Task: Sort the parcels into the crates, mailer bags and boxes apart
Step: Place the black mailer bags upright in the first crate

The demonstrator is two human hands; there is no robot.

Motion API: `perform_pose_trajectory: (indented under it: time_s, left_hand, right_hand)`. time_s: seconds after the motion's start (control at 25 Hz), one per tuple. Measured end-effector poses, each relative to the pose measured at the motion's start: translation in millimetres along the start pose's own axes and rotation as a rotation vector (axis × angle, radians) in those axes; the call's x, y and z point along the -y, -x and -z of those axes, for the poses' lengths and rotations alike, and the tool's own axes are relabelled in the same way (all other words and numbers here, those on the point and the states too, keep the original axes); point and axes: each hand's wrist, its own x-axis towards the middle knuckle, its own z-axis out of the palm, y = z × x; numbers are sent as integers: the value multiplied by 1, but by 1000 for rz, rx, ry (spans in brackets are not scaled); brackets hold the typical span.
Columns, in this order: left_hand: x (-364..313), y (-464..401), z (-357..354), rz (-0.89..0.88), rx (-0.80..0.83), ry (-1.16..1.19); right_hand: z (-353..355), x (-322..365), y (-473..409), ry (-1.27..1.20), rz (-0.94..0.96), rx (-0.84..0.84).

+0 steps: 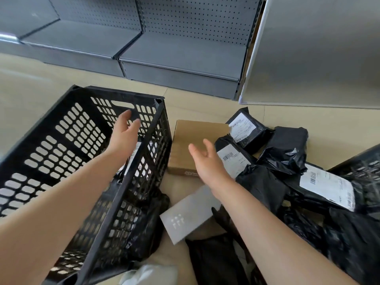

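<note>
A black slotted crate point(61, 140) stands on the floor at the left, with black mailer bags point(133, 159) lying inside it. My left hand point(125, 132) hovers over the crate with relaxed fingers and holds nothing. My right hand point(207, 161) is open, palm turned inward, above the near edge of a brown cardboard box point(195, 138). A grey flat box point(187, 214) lies under my right forearm. Several black mailer bags with white labels point(246, 128) point(320, 186) are heaped at the right. A second black crate point(364, 167) shows at the right edge.
Grey metal shelving point(181, 56) with pegboard backs runs along the far side. A tall grey panel point(320, 52) rises at the right. A white bag point(152, 272) lies at the bottom edge. The floor is beige tile.
</note>
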Motion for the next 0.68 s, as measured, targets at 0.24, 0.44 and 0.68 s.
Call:
perform_pose_trajectory:
  time_s: [0.24,0.44,0.68]
  left_hand:
    - [-49,43,-78,-249,97,-299]
    - [-53,79,-151,-249,532,-842]
    - [-11,103,-182,-58,801,-909]
  right_hand:
    - [90,-11,0,45,-118,-164]
    - [139,-47,3,198,-252,-201]
    - [158,-102,5,402,-483,-140]
